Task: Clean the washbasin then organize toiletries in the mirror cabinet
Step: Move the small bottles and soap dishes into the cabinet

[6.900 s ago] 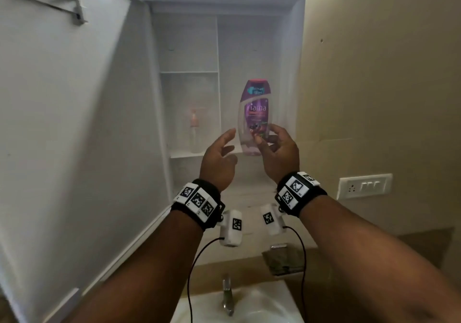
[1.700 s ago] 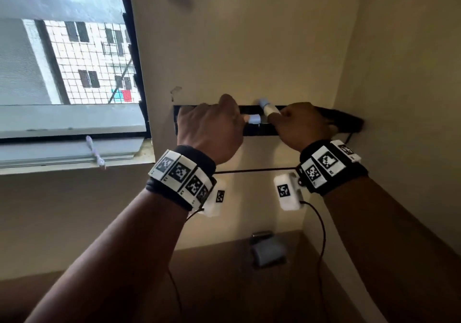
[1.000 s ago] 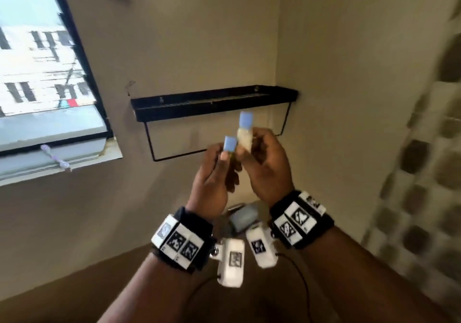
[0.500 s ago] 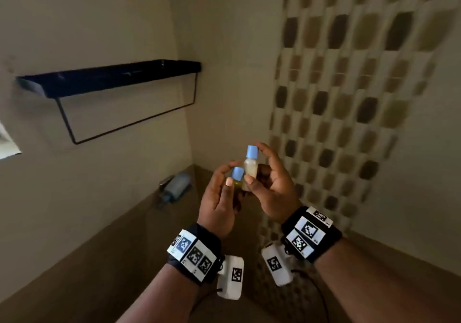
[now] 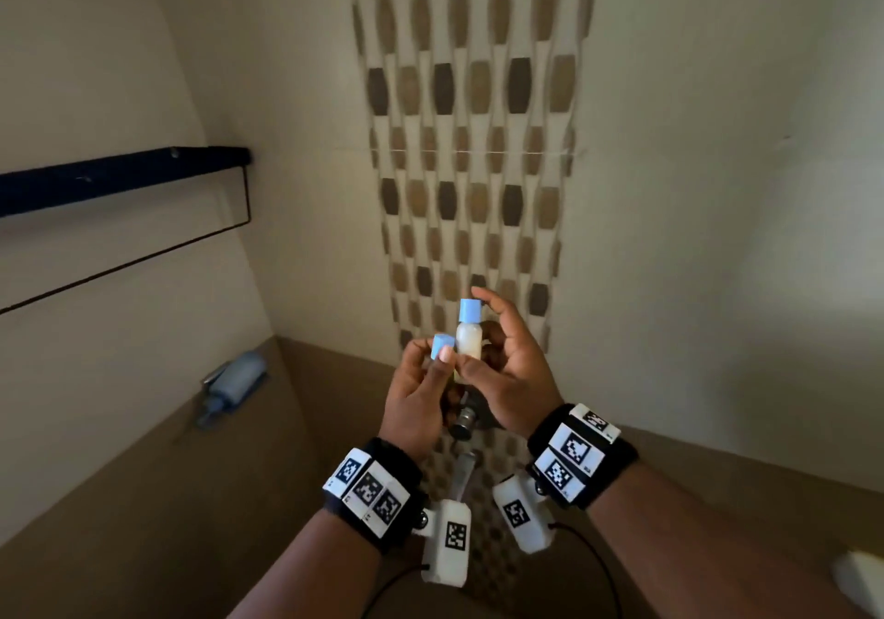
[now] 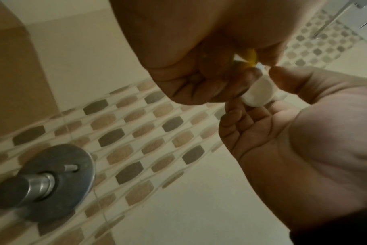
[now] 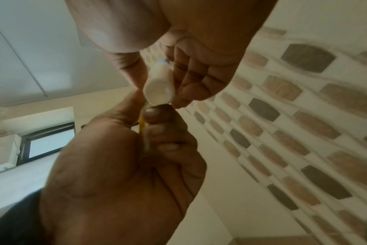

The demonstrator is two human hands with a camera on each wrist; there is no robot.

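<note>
While upright, the milky bottle [image 5: 468, 341] wears a blue cap [image 5: 469, 309]

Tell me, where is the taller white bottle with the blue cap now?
In the head view, the taller white bottle is held by the right hand, beside the left hand.

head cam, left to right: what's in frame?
black wall shelf → blue dispenser on the wall → left hand with a blue-capped bottle → right hand with a milky blue-capped bottle → white object, bottom corner.
</note>
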